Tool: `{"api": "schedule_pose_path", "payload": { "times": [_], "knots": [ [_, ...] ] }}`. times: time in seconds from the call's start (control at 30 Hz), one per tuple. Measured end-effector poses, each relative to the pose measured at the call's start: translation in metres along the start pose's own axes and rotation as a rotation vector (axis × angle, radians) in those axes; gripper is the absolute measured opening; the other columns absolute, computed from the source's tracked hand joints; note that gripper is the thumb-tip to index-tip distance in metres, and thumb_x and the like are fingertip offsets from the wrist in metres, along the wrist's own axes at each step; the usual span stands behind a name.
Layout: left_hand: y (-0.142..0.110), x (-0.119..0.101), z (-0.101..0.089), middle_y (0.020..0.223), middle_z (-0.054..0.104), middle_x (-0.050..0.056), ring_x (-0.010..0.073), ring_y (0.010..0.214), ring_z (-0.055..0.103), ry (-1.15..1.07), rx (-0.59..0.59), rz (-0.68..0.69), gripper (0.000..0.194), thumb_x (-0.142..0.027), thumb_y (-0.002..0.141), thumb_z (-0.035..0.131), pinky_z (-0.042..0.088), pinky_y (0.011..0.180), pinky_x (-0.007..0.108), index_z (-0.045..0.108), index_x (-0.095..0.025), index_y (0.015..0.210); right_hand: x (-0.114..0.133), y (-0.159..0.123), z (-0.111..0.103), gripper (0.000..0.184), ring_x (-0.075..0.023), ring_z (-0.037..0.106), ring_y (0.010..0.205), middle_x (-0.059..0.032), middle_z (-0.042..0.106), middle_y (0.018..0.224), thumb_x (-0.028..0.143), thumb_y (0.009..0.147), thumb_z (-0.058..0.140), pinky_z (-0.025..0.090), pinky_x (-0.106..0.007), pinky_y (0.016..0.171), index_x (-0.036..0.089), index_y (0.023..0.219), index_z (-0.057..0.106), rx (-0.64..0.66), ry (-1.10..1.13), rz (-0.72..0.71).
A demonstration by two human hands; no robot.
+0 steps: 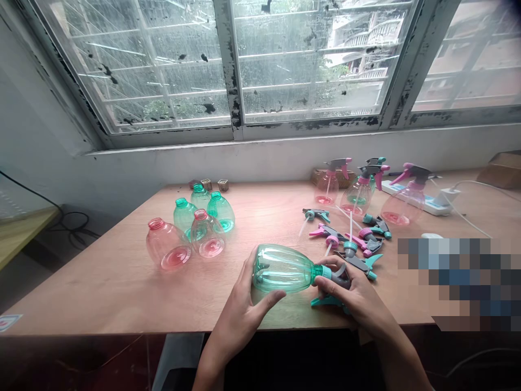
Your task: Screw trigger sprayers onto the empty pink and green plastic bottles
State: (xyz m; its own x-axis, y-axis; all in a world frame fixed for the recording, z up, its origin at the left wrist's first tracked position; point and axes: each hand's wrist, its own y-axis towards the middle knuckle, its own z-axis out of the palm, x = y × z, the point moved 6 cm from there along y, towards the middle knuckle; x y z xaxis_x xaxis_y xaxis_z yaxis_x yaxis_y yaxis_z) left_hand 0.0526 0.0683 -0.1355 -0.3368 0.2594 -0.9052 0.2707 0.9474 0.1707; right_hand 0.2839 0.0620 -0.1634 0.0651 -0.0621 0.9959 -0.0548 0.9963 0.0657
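A clear green spray bottle (285, 269) lies on its side above the near edge of the wooden table (114, 282). My left hand (242, 309) is wrapped round its base end, thumb along the underside. My right hand (358, 296) is closed on the grey and teal trigger sprayer head (337, 279) sitting on the bottle's neck. Just beyond my right hand lies a loose pile of sprayer heads (354, 239) in teal, pink and grey.
Several capless bottles (191, 228), green and pink, stand at the left centre. Three assembled pink spray bottles (366, 190) stand at the back right by a white power strip (427, 201) and its cable. A cardboard box (502, 169) sits far right. A blurred patch covers the right foreground.
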Motion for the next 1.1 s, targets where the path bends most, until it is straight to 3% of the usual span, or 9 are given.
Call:
{"api": "schedule_pose_path", "payload": {
  "times": [1.1],
  "knots": [
    [0.0001,0.0026,-0.0004,0.165,0.040,0.007,0.0328,0.155,0.032,-0.024,-0.012,0.011,0.084,-0.049,0.092,0.072,0.025,0.129,0.049,0.027,-0.032,0.162,0.0026,-0.0004,0.0000,0.036,-0.0188,0.069,0.071,0.0021,0.071,0.074,0.047,0.085,0.083,0.062,-0.030,0.068,0.020,0.103,0.066,-0.007,-0.016,-0.011]
  ]
}}
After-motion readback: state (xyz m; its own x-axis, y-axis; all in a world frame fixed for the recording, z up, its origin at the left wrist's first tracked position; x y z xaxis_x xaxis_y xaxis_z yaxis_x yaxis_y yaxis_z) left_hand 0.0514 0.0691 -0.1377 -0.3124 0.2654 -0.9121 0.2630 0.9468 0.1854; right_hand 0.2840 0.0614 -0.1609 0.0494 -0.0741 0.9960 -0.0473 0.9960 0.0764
